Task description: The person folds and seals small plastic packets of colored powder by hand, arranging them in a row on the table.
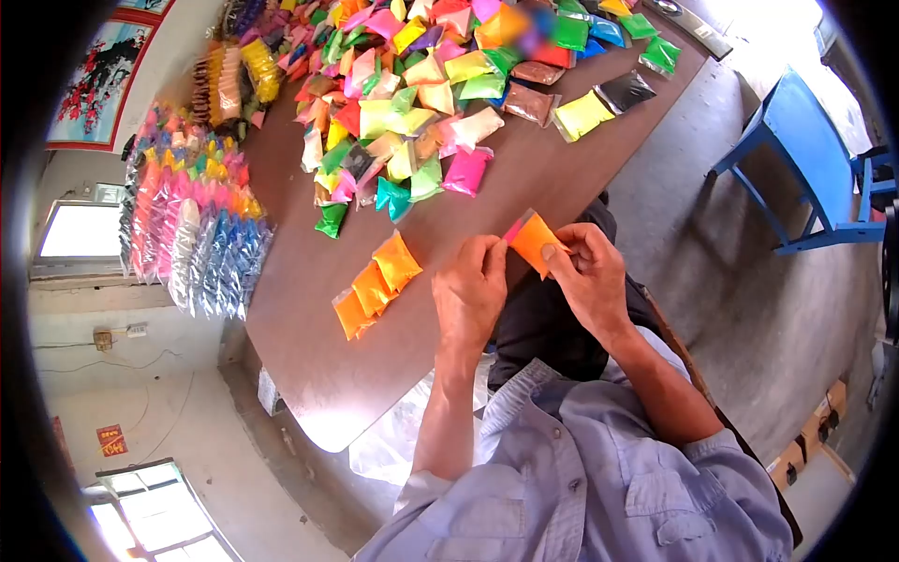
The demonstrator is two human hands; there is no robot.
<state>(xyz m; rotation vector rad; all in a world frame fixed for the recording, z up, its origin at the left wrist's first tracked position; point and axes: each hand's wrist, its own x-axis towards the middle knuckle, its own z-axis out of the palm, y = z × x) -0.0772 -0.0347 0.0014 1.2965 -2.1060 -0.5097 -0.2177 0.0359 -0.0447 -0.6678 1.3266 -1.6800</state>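
Note:
An orange packet (536,242) is held above the table's near edge, between both hands. My right hand (590,272) grips it, with the thumb on its face. My left hand (471,286) is closed in a pinch at the packet's left corner, where a small pink piece (512,232) shows. To the left of my left hand, several orange packets (373,288) lie overlapping in a slanting row on the brown table (309,375). Beyond the hands lies a large pile of coloured packets (412,122), with a bright pink packet (467,171) at its near side.
Rows of bundled packets (192,215) stand along the table's left side. A yellow packet (582,116) and a black packet (625,92) lie near the right edge. A blue stool (810,140) stands on the floor at the right. Clear plastic (393,450) shows below the table's near edge.

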